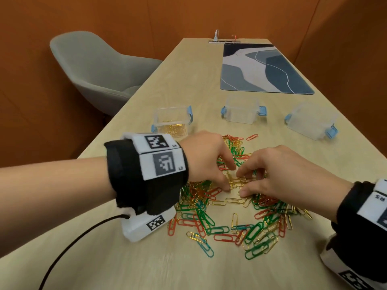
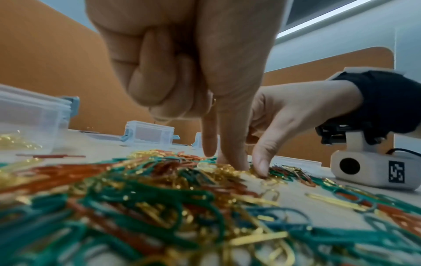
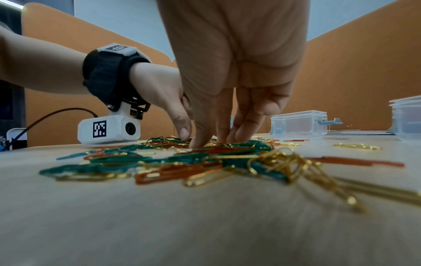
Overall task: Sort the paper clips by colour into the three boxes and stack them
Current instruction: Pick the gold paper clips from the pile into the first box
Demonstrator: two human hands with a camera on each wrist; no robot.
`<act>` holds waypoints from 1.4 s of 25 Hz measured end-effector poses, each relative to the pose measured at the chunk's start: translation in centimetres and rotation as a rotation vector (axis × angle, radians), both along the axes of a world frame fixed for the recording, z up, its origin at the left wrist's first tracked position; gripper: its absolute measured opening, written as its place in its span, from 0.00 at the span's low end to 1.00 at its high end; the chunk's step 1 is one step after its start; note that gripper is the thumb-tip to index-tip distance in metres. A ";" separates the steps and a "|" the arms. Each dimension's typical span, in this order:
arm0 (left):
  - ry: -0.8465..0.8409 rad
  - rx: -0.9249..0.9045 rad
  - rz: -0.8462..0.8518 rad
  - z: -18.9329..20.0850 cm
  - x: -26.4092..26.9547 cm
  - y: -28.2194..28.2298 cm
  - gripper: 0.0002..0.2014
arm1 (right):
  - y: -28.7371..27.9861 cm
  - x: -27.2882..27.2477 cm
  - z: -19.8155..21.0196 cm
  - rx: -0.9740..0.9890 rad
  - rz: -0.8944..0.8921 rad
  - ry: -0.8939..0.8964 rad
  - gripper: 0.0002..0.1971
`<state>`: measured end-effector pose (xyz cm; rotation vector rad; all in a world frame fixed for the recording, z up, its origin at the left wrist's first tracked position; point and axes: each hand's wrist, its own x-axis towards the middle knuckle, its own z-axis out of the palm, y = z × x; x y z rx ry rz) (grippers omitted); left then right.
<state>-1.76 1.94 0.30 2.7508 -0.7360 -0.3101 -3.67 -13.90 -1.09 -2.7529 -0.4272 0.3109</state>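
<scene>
A loose pile of gold, red, green and a few blue paper clips covers the near table. Three clear boxes with blue latches stand behind it: the left box holds gold clips, while the middle box and the tilted right box look empty. My left hand points index and thumb down into a cluster of gold clips. Its other fingers are curled, with a glint of gold beside them. My right hand faces it, its straight fingertips pressing on the same cluster.
A blue patterned desk mat lies at the far right, with a power socket behind it. A grey chair stands off the table's left edge. A black cable trails from my left wrist camera. Orange walls close in all round.
</scene>
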 end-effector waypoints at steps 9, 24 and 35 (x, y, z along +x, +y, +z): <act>-0.001 0.129 -0.094 -1.1 -0.4 -0.7 0.11 | 0.3 -0.5 0.0 -0.110 0.136 0.016 0.03; 0.894 -0.683 0.500 -0.4 0.4 1.3 0.10 | 0.5 -0.8 0.6 0.274 0.233 -0.189 0.07; 0.969 -0.584 0.544 0.0 0.6 2.1 0.17 | 0.3 -0.5 -0.1 0.105 0.233 -0.036 0.24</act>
